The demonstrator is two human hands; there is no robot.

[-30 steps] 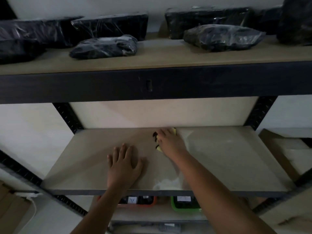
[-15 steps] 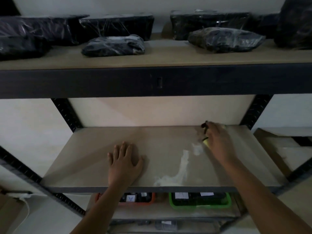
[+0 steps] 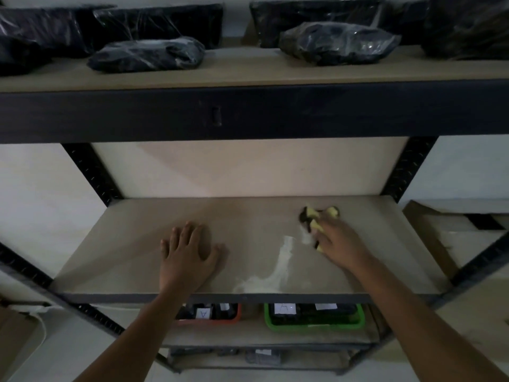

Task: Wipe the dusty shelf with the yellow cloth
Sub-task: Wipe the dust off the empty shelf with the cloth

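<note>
Right hand pressing down on yellow cloth, fingers curled over it, near back right of shelf. Left hand lying flat, fingers spread, near front. White dust sitting between hands.

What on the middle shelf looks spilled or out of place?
A pale streak of white powder or dust runs from the shelf front edge toward the yellow cloth under the right hand.

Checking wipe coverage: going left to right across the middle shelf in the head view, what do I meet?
Left hand flat on the shelf → white dust streak → yellow cloth under the right hand.
</note>
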